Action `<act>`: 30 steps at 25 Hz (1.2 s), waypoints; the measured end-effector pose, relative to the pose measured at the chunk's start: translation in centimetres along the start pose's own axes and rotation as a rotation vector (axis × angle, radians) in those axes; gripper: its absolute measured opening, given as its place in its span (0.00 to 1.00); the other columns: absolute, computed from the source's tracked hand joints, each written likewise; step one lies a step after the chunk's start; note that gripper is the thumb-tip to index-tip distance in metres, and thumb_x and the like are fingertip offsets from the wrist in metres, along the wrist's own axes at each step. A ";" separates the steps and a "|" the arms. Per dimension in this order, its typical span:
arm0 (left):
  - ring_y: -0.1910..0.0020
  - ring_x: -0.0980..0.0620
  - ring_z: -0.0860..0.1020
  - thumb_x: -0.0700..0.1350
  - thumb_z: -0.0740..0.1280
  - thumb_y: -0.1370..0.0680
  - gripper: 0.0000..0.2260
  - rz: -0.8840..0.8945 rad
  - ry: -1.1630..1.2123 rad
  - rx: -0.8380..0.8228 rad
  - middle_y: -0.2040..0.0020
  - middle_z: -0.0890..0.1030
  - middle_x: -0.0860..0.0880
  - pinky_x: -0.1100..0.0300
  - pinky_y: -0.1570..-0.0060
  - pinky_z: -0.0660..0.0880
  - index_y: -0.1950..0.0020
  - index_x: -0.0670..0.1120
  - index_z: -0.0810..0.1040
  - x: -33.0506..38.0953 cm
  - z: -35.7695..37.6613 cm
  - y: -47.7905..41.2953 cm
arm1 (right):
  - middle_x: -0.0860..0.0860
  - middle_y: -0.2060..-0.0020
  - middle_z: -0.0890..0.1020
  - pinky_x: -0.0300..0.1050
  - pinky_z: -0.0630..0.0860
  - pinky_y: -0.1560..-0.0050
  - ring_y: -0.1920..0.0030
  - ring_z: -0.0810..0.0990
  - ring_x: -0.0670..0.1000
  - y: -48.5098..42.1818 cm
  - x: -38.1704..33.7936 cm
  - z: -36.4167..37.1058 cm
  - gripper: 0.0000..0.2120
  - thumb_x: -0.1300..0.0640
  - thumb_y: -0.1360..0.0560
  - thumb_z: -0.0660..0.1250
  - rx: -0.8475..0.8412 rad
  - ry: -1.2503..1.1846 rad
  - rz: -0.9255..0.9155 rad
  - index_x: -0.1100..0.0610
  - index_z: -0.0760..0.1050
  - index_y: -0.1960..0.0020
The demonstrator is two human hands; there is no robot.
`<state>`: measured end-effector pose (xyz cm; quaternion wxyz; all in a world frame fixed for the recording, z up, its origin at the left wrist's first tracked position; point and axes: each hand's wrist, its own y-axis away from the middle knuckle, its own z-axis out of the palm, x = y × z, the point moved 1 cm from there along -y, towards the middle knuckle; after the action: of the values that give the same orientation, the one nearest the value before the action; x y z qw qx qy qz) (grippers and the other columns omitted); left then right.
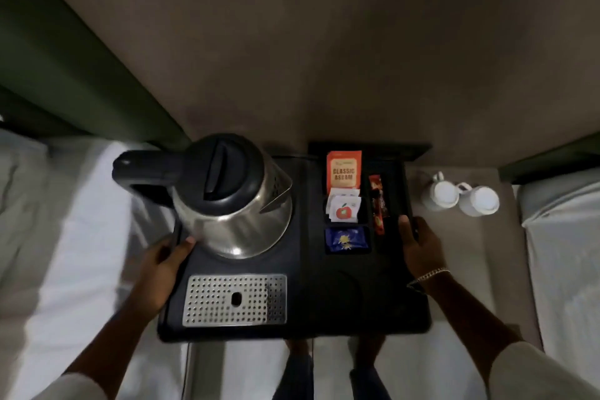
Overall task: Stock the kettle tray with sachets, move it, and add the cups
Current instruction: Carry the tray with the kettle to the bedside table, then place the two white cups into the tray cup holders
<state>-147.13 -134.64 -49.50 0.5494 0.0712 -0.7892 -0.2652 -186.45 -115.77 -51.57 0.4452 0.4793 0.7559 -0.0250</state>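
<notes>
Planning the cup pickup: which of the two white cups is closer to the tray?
The left cup, nearer the tray's right edge. The other cup sits on its far side, toward the bed.

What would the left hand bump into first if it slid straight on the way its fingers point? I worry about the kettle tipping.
The left hand grips the tray's left edge, fingers pointing toward the kettle. It would likely meet the kettle's base first; the thumb already looks almost against it, though depth is unclear.
</notes>
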 end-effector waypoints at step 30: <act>0.57 0.27 0.78 0.45 0.62 0.25 0.13 0.219 -1.073 0.280 0.57 0.80 0.28 0.43 0.57 0.75 0.54 0.36 0.78 -4.8 14.6 -6.3 | 0.57 0.62 0.85 0.37 0.66 0.59 0.59 0.81 0.53 -8.4 12.5 -1.3 0.14 0.48 0.26 0.67 0.212 0.293 -0.075 0.59 0.83 0.54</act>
<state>-159.64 -133.10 -60.35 0.0809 -0.0834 -0.9883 -0.0984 -195.41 -110.95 -62.77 0.2759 0.4937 0.8231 -0.0510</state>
